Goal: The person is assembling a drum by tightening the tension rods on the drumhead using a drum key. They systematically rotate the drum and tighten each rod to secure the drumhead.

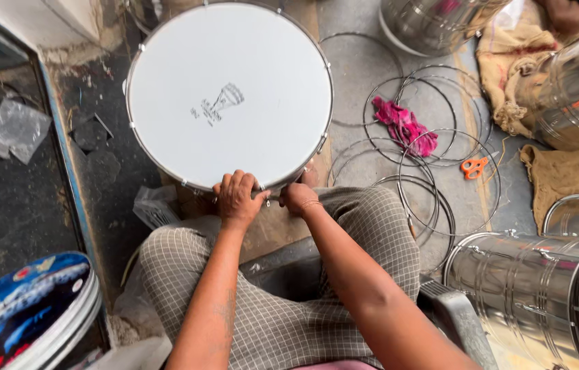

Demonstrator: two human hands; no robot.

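Overhead view of a seated person working at a drum (229, 96). The drum, with a white circular head bearing a small grey emblem and a metal rim set with tension lugs, lies face-up in front of the person's knees, its near edge above the checked trousers (269, 322).

Surroundings: to the right of the drum, several thin wire hoops (440, 164) lie overlapping on the grey floor; a crumpled pink cloth (406, 127) rests among them, and orange-handled scissors (474, 167) lie just beside it, inside one hoop. Shiny steel drum shells (529, 288) crowd the right edge and the upper right, some resting on burlap sacking (563, 171). At lower left stands a stack of discs with a blue printed face (22, 312); a clear plastic bag (14, 129) lies on the dark ground at the left. A blue-painted frame edge (63, 151) runs down the left side. Nothing stands between the camera and the drumhead.

Hands: the left hand (238, 199) sits on the near rim, fingers curled over the edge and closed on the hoop, forearm extended straight forward. The right hand (298, 197) is bunched tightly at the rim just beside the left, wrist bent; it appears to pinch a small fitting there, though the object is too small to identify. A thin bangle circles the right wrist.
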